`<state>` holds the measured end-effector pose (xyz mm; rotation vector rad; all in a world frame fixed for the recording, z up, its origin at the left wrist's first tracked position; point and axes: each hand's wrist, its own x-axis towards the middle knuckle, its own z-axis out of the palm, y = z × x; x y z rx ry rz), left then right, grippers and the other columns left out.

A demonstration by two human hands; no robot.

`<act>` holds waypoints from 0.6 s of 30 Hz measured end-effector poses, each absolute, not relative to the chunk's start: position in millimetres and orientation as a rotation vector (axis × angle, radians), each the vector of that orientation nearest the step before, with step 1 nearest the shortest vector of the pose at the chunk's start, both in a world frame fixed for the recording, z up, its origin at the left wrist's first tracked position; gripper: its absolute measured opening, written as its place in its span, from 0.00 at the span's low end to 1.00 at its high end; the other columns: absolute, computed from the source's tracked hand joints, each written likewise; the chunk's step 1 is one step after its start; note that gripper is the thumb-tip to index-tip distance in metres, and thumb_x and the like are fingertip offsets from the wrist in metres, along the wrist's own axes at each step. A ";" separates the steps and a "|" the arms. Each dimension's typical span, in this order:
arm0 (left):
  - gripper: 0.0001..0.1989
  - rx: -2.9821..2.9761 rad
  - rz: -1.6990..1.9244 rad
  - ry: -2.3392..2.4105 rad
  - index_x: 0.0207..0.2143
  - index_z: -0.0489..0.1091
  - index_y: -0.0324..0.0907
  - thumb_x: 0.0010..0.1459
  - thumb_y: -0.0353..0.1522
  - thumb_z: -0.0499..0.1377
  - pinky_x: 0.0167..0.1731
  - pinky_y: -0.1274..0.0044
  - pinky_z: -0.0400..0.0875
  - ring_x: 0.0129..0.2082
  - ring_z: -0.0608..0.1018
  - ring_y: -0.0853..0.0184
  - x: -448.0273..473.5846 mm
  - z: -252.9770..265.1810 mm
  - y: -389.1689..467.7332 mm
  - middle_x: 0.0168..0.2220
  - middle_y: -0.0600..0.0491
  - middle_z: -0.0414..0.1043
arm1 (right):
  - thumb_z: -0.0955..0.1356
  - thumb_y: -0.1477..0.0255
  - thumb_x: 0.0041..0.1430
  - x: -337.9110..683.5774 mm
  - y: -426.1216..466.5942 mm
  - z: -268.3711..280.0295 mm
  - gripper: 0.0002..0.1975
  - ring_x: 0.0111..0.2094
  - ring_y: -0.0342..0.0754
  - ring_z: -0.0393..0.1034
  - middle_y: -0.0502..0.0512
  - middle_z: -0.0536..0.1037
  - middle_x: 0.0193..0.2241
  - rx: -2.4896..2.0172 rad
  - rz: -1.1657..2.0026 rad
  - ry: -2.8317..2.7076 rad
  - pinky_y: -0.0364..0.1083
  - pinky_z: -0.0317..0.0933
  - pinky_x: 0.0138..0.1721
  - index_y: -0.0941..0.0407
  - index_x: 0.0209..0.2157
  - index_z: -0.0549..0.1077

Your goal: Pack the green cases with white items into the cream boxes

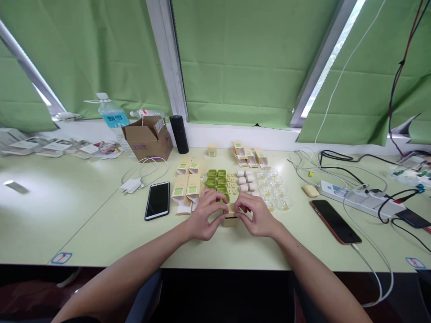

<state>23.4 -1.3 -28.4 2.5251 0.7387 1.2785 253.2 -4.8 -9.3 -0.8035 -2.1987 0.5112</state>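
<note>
- Two hands are being pressed against one small tan box [230, 220], which is sitting on the pale green table [101, 224] near its front edge, directly before the person.
- The box is being gripped from its left side by the left hand [205, 220], with the fingers curled over its top.
- The same box is being pinched from its right side by the right hand [256, 217], with the fingertips [239, 207] bent down onto its upper edge.
- Green trays [217, 179] are being kept in a cluster just behind the hands.
- More tan boxes with green labels [186, 188] are lying just left of the trays.
- White capsules [245, 179] are being kept in a small group right of the trays, with clear plastic cups [274, 190] beside them.
- A black phone [157, 200] is lying face up, left of the labelled boxes.
- A second phone [335, 221] with an orange rim is lying to the right, with a white cable plugged in.
- A power strip [357, 196] with tangled cables is lying further right.
- A cardboard carton [148, 137], a water bottle [112, 116] and a black cylinder [178, 133] are standing by the window sill.
</note>
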 end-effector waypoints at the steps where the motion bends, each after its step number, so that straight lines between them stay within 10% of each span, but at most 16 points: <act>1: 0.05 2.553 1.276 0.736 0.38 0.71 0.45 0.60 0.29 0.57 0.48 0.62 0.63 0.42 0.73 0.58 22.3 -28.7 -0.6 0.41 0.47 0.72 | 0.66 0.80 0.53 253.0 -5.1 -9.2 0.08 0.28 0.46 0.63 0.49 0.70 0.27 -0.800 0.490 -2.204 0.45 0.54 0.30 0.52 0.32 0.68; 18: 0.05 2.728 1.266 0.695 0.34 0.70 0.44 0.58 0.25 0.57 0.40 0.65 0.60 0.34 0.71 0.62 23.1 -28.0 0.9 0.34 0.50 0.71 | 0.66 0.79 0.53 252.5 -5.3 -14.1 0.06 0.24 0.44 0.62 0.47 0.70 0.22 -0.749 0.363 -2.274 0.44 0.49 0.27 0.53 0.29 0.70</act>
